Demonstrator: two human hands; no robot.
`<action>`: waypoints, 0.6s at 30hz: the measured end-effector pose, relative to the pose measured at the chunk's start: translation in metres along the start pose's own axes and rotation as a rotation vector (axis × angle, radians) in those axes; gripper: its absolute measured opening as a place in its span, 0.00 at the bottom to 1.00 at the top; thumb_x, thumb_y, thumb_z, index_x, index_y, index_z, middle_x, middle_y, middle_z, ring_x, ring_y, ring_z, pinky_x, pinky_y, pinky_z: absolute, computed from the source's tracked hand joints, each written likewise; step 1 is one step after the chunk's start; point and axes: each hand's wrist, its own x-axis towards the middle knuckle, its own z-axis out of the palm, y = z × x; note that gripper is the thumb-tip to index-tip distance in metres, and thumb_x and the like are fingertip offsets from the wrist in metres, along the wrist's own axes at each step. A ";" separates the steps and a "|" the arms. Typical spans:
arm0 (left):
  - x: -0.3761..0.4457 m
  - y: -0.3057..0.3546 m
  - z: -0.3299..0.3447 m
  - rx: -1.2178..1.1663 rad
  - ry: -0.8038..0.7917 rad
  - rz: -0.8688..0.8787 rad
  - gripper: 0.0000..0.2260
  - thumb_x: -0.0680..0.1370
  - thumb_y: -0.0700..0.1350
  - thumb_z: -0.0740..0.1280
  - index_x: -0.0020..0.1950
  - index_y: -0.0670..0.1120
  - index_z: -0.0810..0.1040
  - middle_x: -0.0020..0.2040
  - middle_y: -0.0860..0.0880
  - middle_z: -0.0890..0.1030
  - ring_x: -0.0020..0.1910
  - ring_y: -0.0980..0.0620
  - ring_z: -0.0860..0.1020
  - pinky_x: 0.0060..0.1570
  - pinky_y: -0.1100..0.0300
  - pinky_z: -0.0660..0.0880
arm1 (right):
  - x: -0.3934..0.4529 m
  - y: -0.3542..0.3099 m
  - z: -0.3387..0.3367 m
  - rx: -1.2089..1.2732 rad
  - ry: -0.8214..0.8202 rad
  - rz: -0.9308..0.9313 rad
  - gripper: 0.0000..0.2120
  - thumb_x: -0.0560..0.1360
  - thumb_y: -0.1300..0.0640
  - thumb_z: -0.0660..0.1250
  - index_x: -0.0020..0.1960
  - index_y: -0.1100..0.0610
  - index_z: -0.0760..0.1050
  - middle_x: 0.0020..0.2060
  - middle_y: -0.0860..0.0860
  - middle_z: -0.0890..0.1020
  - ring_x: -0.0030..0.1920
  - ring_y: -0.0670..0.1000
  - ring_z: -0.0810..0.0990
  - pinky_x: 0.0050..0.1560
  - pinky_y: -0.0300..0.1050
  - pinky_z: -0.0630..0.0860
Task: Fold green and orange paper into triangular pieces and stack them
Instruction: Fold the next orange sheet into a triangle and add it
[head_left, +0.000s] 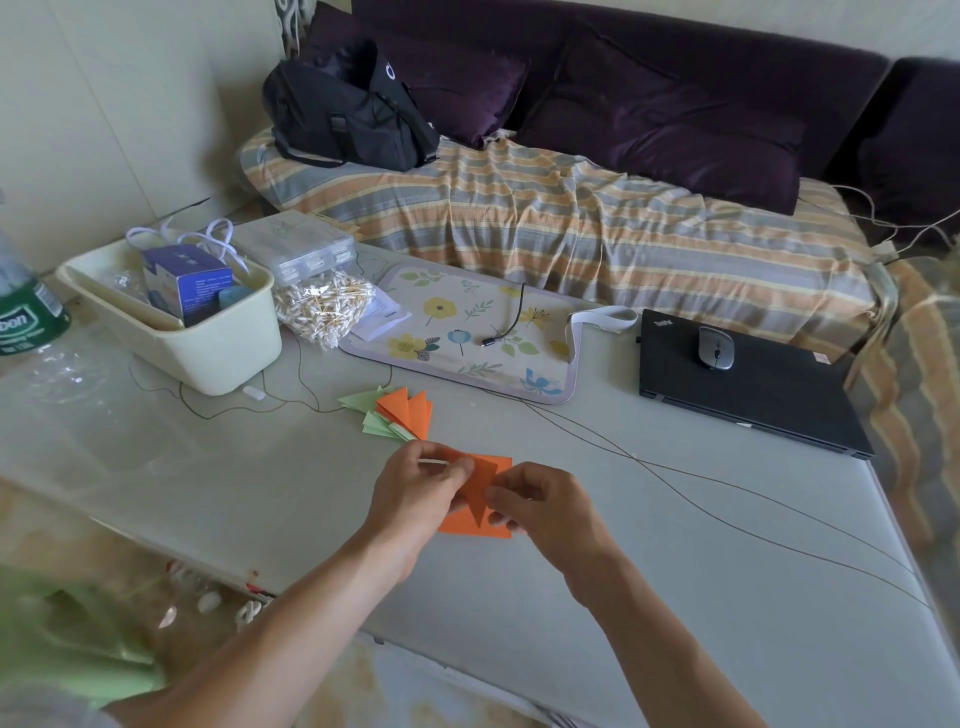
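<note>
Orange paper (480, 512) sits between both of my hands, low over the near middle of the desk (675, 597), partly folded, with a darker triangular flap pointing down toward me. My left hand (415, 499) pinches its upper left corner, fingers (457, 470) curled onto the top edge; my right hand (545, 506) pinches the lower right part, fingers curled around the sheet. I judge the piece is mid-fold, not yet a finished triangle.

Its long axis runs roughly away from me, and both hands are equally on it, so neither has to reach.

Just beyond the left hand lies the stack of folded pieces (400, 415), green and orange triangles fanned together. It is up and slightly left of the held sheet, nearer the left hand, so I expect that hand to do the placing.

Open desk surrounds the hands on the near and right sides. Thin dark wires (701, 512) cross the desk to the right. Farther back are a floral pad (467, 332), a cream bin (208, 343) and a closed black laptop (753, 384) carrying a mouse (716, 347).
</note>
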 end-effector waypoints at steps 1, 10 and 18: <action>0.000 0.000 0.000 0.029 0.008 0.006 0.07 0.77 0.43 0.73 0.53 0.44 0.80 0.48 0.44 0.85 0.43 0.47 0.85 0.48 0.51 0.84 | 0.000 0.000 0.001 -0.001 -0.010 -0.003 0.03 0.76 0.60 0.72 0.47 0.59 0.82 0.38 0.56 0.86 0.32 0.42 0.80 0.40 0.38 0.76; -0.007 -0.002 0.000 0.240 -0.260 0.123 0.07 0.76 0.39 0.70 0.49 0.49 0.85 0.43 0.49 0.87 0.45 0.51 0.86 0.52 0.53 0.83 | 0.002 0.004 0.000 -0.001 -0.025 0.014 0.05 0.75 0.60 0.70 0.44 0.62 0.81 0.38 0.57 0.87 0.36 0.47 0.82 0.43 0.43 0.78; -0.002 -0.009 -0.003 0.357 -0.242 0.136 0.14 0.81 0.32 0.60 0.46 0.42 0.84 0.42 0.44 0.86 0.36 0.49 0.86 0.43 0.58 0.83 | 0.003 0.004 0.001 0.006 0.061 0.039 0.04 0.75 0.63 0.67 0.47 0.59 0.80 0.37 0.54 0.87 0.36 0.50 0.85 0.44 0.46 0.80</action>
